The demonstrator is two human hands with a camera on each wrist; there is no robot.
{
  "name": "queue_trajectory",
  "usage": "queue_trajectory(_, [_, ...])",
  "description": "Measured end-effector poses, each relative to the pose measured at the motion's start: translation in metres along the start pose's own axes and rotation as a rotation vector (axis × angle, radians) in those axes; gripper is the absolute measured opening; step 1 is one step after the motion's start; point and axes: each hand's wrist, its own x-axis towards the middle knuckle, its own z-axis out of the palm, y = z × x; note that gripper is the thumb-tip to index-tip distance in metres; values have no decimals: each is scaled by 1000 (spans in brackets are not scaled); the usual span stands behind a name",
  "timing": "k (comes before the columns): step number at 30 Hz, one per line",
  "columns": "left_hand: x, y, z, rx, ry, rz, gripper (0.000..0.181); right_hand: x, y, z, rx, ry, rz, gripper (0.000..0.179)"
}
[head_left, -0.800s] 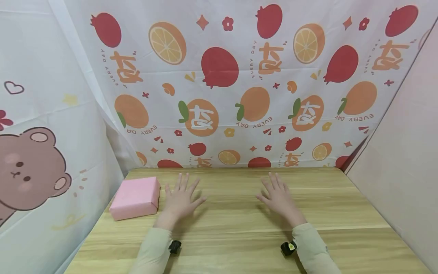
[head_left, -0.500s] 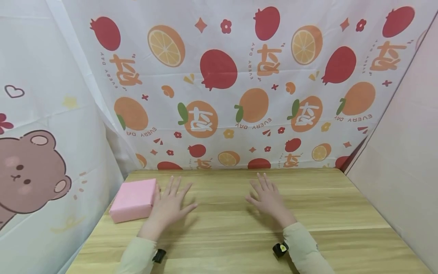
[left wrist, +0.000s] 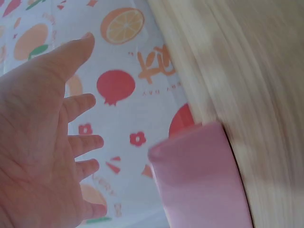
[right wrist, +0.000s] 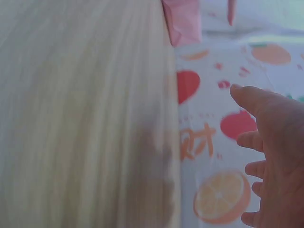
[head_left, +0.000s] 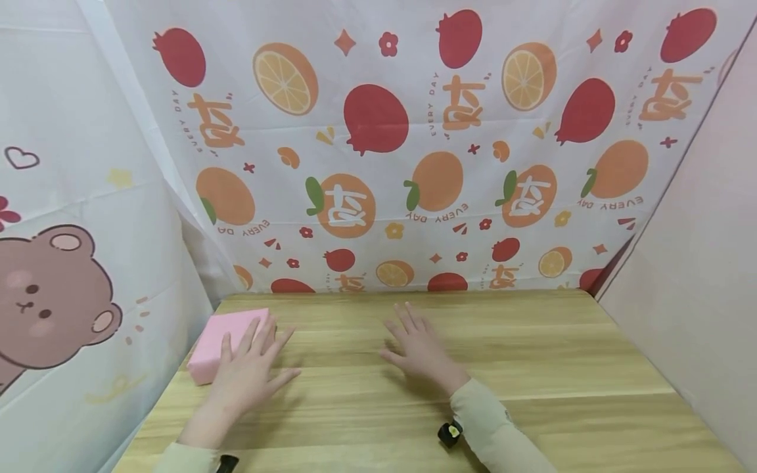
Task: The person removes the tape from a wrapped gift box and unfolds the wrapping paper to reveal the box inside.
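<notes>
Left hand (head_left: 245, 371), fingers spread, reaching over pink wrapped box (head_left: 221, 341) at table's (head_left: 532, 368) far left corner; contact unclear. Right hand (head_left: 422, 351) flat, fingers apart, mid-table, holding nothing. Step judged: approach. Next calls for closing fingers round box.

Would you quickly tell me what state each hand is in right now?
Left hand: open, fingers spread, over the near edge of the pink box; contact cannot be told.
Right hand: open, fingers spread, holding nothing, over the wooden table.
</notes>
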Motion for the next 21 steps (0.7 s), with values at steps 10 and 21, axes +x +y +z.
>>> queue_trajectory(10, [-23, -33, -14, -54, 25, -83, 76, 26, -43, 19, -78, -63, -121, 72])
queue_trajectory(21, [-35, -71, -13, -82, -8, -167, 79, 57, -94, 40, -91, -79, -236, 74])
